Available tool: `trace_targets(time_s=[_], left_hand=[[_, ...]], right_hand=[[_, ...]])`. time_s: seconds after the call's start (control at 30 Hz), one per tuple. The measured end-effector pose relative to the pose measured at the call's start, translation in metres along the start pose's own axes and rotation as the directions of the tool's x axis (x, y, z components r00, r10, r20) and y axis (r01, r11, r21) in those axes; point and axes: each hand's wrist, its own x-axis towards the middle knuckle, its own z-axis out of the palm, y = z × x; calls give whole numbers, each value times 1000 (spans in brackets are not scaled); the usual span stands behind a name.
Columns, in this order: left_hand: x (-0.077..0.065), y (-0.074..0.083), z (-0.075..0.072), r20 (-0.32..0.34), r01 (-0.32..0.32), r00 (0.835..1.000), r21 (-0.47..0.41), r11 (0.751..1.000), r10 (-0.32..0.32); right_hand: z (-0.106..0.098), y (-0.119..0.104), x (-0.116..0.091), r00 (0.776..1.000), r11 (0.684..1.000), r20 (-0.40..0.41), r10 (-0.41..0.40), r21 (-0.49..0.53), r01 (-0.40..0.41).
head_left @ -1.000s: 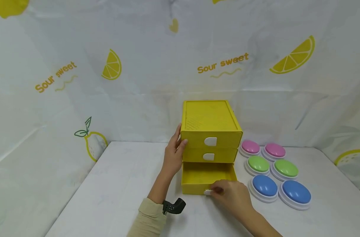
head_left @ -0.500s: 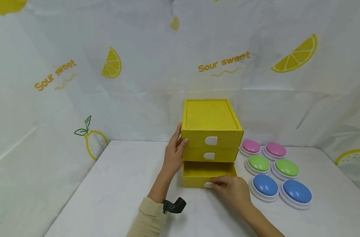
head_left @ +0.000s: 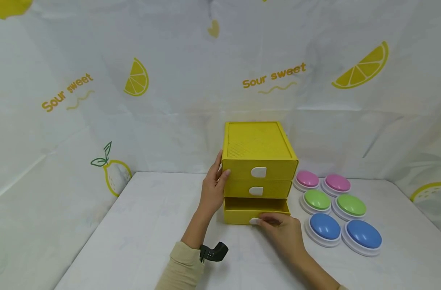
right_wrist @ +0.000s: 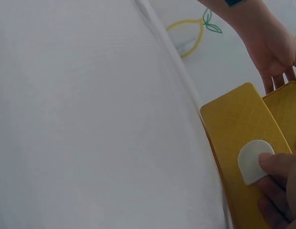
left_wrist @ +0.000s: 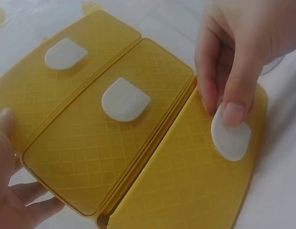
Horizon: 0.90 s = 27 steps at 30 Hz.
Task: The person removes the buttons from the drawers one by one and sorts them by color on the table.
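Note:
A yellow cabinet (head_left: 260, 139) with three stacked drawers stands on the white table. Its bottom drawer (head_left: 238, 217) sticks out part of the way, while the upper two are flush. My right hand (head_left: 285, 235) pinches the white handle (left_wrist: 232, 143) of that drawer, thumb on its face and fingers behind. Along the cabinet's left side lies my left hand (head_left: 213, 189), its fingers mostly straight and its thumb at the front edge. In the left wrist view, a white tab (left_wrist: 125, 100) marks the middle drawer. What shows of the bottom drawer's inside holds nothing visible.
Right of the cabinet sit several dome buttons on white bases, in pairs: pink (head_left: 337, 183), green (head_left: 350, 205) and blue (head_left: 363, 234). A white cloth backdrop (head_left: 184, 133) with lemon prints rises behind the table. A black band (head_left: 214, 251) circles the left wrist.
The bottom drawer has slid inward toward the cabinet, with my right hand moving along on its handle. My left hand has stayed at the cabinet's side.

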Motion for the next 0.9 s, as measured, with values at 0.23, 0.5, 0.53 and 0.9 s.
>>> trace_targets(time_s=[0.23, 0.5, 0.53, 0.9], left_hand=[[2, -1, 1, -2, -9, 1000, -12, 1000, 9], [0, 1, 1, 9, -7, 1000, -9, 1000, 7], [0, 1, 1, 8, -12, 1000, -11, 1000, 12], [-3, -2, 2, -1, 27, 1000, 7, 1000, -27]], right_hand=[[3, 3, 5, 999, 997, -16, 34, 63, -33], [9, 13, 15, 999, 994, -38, 30, 111, -26], [10, 14, 17, 999, 993, -41, 29, 118, -24], [16, 23, 28, 997, 991, -30, 69, 119, -64]])
